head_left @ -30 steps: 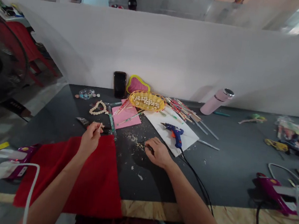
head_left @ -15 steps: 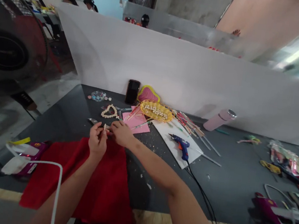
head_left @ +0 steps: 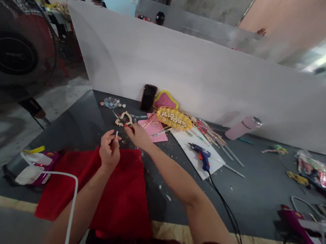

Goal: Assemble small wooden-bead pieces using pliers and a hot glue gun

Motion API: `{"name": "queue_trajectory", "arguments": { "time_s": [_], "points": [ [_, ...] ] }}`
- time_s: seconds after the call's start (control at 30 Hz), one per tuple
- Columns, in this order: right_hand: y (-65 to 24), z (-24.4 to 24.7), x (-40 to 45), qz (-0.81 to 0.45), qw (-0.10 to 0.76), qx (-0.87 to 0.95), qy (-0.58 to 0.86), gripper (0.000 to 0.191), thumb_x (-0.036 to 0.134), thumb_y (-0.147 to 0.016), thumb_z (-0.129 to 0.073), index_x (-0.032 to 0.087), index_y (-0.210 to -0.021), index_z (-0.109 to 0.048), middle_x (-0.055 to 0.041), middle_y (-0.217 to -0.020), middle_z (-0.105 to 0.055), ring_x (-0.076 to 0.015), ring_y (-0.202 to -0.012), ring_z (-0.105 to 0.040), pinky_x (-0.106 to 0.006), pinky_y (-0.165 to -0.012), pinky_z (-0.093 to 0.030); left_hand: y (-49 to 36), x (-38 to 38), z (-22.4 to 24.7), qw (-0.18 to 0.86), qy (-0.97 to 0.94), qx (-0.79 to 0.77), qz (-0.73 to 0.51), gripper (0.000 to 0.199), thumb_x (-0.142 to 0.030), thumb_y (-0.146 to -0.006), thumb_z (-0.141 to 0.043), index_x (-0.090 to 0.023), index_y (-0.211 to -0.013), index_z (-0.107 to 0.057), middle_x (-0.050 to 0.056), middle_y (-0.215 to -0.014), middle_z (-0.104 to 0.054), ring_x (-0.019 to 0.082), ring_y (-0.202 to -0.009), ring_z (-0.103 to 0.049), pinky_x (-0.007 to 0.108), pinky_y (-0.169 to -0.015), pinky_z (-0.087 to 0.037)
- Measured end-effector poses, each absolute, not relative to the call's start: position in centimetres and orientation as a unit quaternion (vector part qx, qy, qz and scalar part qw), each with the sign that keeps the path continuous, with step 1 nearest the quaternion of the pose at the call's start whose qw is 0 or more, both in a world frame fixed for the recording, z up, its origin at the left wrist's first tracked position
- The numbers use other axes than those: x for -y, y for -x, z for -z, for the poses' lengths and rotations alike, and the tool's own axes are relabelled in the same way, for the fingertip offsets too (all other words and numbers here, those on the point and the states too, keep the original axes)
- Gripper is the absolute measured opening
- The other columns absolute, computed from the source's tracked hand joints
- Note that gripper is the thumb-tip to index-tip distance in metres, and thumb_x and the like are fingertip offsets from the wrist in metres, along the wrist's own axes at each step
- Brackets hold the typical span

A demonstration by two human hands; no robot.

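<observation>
My left hand (head_left: 110, 150), closed in a pinch above the red cloth, holds a short pale stick (head_left: 116, 134) upright between thumb and fingers. My right hand (head_left: 137, 134) is reached forward beside a heart-shaped ring of cream pieces (head_left: 124, 119). Its fingers are closed at the near end of a knife (head_left: 115, 113), whose thin blade points away to the left; the handle is mostly hidden by the fingers and the heart. The red cloth (head_left: 123, 197) lies under my forearms at the table's front edge.
Beyond my hands are a yellow basket of small pale pieces (head_left: 175, 119), pink paper (head_left: 154, 131) and a phone (head_left: 148, 98). To the right, a blue glue gun (head_left: 202, 155) lies on a white board (head_left: 187, 151), its cord trailing forward. A pink bottle (head_left: 243, 128) stands behind.
My right hand has moved forward, away from my left hand, carrying the knife to the heart-shaped ring. My left hand still pinches the pale stick. The view has shifted slightly.
</observation>
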State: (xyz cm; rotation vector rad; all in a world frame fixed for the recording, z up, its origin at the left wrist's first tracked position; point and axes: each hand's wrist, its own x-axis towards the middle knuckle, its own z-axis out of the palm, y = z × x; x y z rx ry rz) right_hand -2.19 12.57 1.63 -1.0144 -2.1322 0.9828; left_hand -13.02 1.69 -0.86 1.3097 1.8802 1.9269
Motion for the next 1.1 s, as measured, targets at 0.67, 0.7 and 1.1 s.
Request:
{"name": "queue_trajectory", "arguments": {
  "time_s": [0.67,0.7,1.1],
  "points": [
    [-20.3,-2.7,-4.1,-0.725,0.443,0.452,0.270,0.029,0.037,-0.067,-0.072,0.022,-0.085,-0.055,-0.0063,-0.123,-0.053,-0.0219,-0.099,-0.059,-0.037,-0.074,-0.054,1.6,-1.5,-3.3,0.789,-0.221,-0.150,-0.553,0.073,-0.011,-0.069,-0.066,-0.024,-0.134,-0.036,-0.005,-0.060,-0.044,0.004,-0.048,-0.034,0.021,-0.051,-0.031],
    [-20.6,-2.3,-4.0,-0.730,0.439,0.453,0.264,0.027,0.037,-0.067,-0.072,0.021,-0.081,-0.056,-0.0067,-0.121,-0.054,-0.0219,-0.097,-0.059,-0.037,-0.073,-0.054,1.1,-1.8,-3.0,0.788,-0.221,-0.155,-0.553,0.073,-0.011,-0.069,-0.066,-0.025,-0.134,-0.037,-0.006,-0.060,-0.043,0.004,-0.049,-0.034,0.021,-0.051,-0.031],
    [-20.8,-0.6,-4.1,-0.695,0.438,0.468,0.325,0.021,0.036,-0.072,-0.069,0.019,-0.080,-0.059,-0.0061,-0.110,-0.055,-0.0115,-0.070,-0.056,-0.024,-0.054,-0.046,0.5,-3.2,-0.7,0.798,-0.217,-0.223,-0.516,0.064,-0.012,-0.067,-0.069,-0.019,-0.127,-0.047,-0.004,-0.064,-0.047,0.005,-0.052,-0.036,0.021,-0.051,-0.034]
  ]
}}
